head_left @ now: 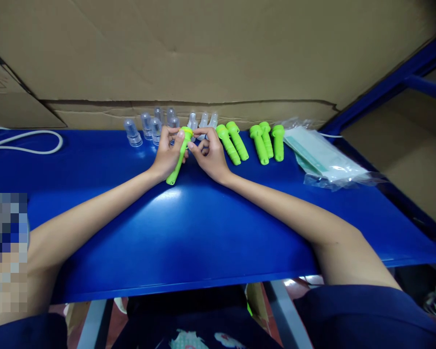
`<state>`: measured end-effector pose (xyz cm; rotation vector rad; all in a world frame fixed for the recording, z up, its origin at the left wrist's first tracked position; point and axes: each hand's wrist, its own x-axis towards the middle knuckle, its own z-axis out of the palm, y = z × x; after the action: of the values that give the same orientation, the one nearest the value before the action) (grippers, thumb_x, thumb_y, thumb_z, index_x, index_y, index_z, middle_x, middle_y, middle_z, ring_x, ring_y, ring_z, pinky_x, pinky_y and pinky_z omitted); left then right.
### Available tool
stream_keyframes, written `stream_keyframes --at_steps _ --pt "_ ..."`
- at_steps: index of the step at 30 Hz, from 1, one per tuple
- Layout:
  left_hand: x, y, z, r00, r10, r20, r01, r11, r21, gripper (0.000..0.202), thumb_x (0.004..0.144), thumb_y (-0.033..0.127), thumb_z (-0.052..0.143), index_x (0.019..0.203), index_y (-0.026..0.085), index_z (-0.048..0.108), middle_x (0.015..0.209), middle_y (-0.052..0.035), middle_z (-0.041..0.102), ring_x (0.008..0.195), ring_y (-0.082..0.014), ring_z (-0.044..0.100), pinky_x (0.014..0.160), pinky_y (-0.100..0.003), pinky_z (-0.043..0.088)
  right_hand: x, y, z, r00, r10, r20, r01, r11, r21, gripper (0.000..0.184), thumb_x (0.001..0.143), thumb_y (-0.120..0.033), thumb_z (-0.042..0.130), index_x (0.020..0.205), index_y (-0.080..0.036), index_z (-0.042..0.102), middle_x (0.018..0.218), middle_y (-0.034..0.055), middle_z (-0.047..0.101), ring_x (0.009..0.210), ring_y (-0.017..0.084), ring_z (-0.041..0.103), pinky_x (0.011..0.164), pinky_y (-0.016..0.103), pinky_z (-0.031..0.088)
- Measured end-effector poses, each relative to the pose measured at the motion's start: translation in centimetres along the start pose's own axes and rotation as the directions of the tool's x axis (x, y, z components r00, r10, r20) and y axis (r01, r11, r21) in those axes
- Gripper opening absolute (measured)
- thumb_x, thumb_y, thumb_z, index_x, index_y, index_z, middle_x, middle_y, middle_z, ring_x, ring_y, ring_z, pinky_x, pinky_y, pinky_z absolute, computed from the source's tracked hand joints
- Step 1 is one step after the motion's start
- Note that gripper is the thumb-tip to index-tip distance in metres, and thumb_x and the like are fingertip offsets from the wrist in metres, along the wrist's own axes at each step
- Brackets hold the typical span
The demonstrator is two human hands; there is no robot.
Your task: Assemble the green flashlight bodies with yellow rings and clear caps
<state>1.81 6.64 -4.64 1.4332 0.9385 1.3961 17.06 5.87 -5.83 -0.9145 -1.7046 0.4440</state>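
One green plastic piece [177, 162] is gripped slantwise in the left hand [166, 157]. Its broad top is pinched at 1 o'clock between thumb and forefinger, and its narrow end is pointed to 7 o'clock, down by the blue tabletop [189, 232]. The fingers [205, 137] of the right hand [211, 159] are curled inward, with their tips brought to the piece's top from 3 o'clock. Whether anything is pinched there cannot be told.

Bare tabletop is left open from the wrists toward 6 o'clock, as far as the near edge. At 12 o'clock, clear caps [155, 127] are stood just behind the hands, before a cardboard wall [203, 48]. Five more green pieces [236, 143] are laid at 2 o'clock, near the right hand. A plastic bag [323, 157] is seen further toward 3 o'clock, and a white cable [29, 143] at 9 o'clock, well apart.
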Motion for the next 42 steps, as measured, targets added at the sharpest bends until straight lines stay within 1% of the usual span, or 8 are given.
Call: stream_keyframes --at_steps 6,10,14,19,27,35,40,42 --pt "0.0 0.1 0.1 0.999 -0.036 -0.012 0.035 0.999 -0.001 0.058 0.088 0.075 0.064 0.109 0.024 0.046 0.076 0.0034 0.063 0.056 -0.0097 0.062 0.047 -0.02 0.043 -0.1 0.3 0.1 0.999 -0.043 -0.004 0.043 0.998 -0.051 0.04 0.103 -0.058 0.057 0.123 -0.024 0.053 0.117 0.0078 0.058 0.068 0.011 0.059 0.083 0.034 0.06" --pt "0.1 0.1 0.2 0.999 -0.035 -0.016 0.034 0.999 -0.037 0.057 0.087 0.075 0.065 0.1 0.024 0.044 0.068 0.0059 0.06 0.051 -0.009 0.06 0.047 -0.019 0.041 -0.2 0.5 0.0 0.998 -0.066 0.022 0.068 0.992 -0.106 0.042 0.106 -0.054 0.05 0.135 -0.023 0.051 0.132 0.0134 0.056 0.076 0.014 0.063 0.091 0.04 0.061" --pt "0.1 -0.1 0.2 0.999 -0.033 -0.013 0.032 0.998 -0.049 0.058 0.087 0.077 0.064 0.098 0.023 0.044 0.063 0.0069 0.058 0.045 -0.0079 0.055 0.046 -0.02 0.038 -0.4 -0.2 -0.3 0.984 -0.037 0.171 0.072 0.977 -0.202 0.055 0.109 -0.051 0.041 0.158 -0.026 0.04 0.157 0.0172 0.042 0.113 0.026 0.067 0.103 0.05 0.058" --pt "0.1 -0.2 0.0 0.998 -0.06 -0.009 0.06 0.997 -0.05 0.059 0.086 0.077 0.064 0.1 0.023 0.046 0.063 0.0072 0.056 0.044 -0.0077 0.053 0.046 -0.02 0.039 -0.7 -1.0 -0.3 0.968 -0.074 0.241 0.144 0.946 -0.29 0.059 0.109 -0.046 0.042 0.165 -0.028 0.034 0.164 0.0146 0.036 0.15 0.031 0.045 0.124 0.056 0.042" --pt "-0.7 1.3 0.0 0.999 -0.006 0.042 0.008 0.999 -0.039 0.055 0.09 0.073 0.065 0.115 0.026 0.049 0.063 0.007 0.056 0.045 -0.0085 0.053 0.047 -0.019 0.04 -0.9 -0.2 -0.2 0.967 -0.129 0.22 0.171 0.968 -0.184 0.053 0.108 -0.042 0.044 0.158 -0.025 0.036 0.161 0.0184 0.038 0.109 0.025 0.067 0.102 0.052 0.059" --pt "-1.0 1.9 0.4 0.996 -0.019 0.092 0.022 0.999 -0.039 0.044 0.094 0.063 0.065 0.113 0.025 0.053 0.06 0.007 0.054 0.043 -0.0086 0.054 0.046 -0.018 0.039 -0.6 0.3 -0.2 0.98 -0.178 0.093 0.186 0.979 -0.08 0.031 0.107 -0.04 0.05 0.135 -0.026 0.045 0.145 0.0154 0.049 0.077 0.014 0.064 0.085 0.042 0.064" --pt "-0.8 1.8 0.5 0.998 -0.007 0.066 0.009 1.0 -0.03 0.04 0.098 0.061 0.059 0.114 0.025 0.049 0.063 0.0074 0.054 0.042 -0.0074 0.052 0.046 -0.018 0.039 -0.9 -0.2 -0.3 0.968 -0.213 0.133 0.223 0.973 -0.06 0.015 0.109 -0.035 0.046 0.118 -0.025 0.051 0.15 0.0153 0.045 0.075 0.012 0.063 0.076 0.039 0.063" --pt "-0.7 1.6 0.5 0.998 0.01 0.059 -0.009 1.0 -0.028 0.041 0.099 0.062 0.058 0.113 0.026 0.048 0.063 0.0076 0.055 0.041 -0.0071 0.05 0.045 -0.018 0.038 -1.0 -0.3 -0.2 0.964 -0.228 0.134 0.235 0.971 -0.045 0.017 0.109 -0.036 0.046 0.122 -0.025 0.05 0.152 0.0158 0.044 0.076 0.013 0.063 0.076 0.039 0.063"
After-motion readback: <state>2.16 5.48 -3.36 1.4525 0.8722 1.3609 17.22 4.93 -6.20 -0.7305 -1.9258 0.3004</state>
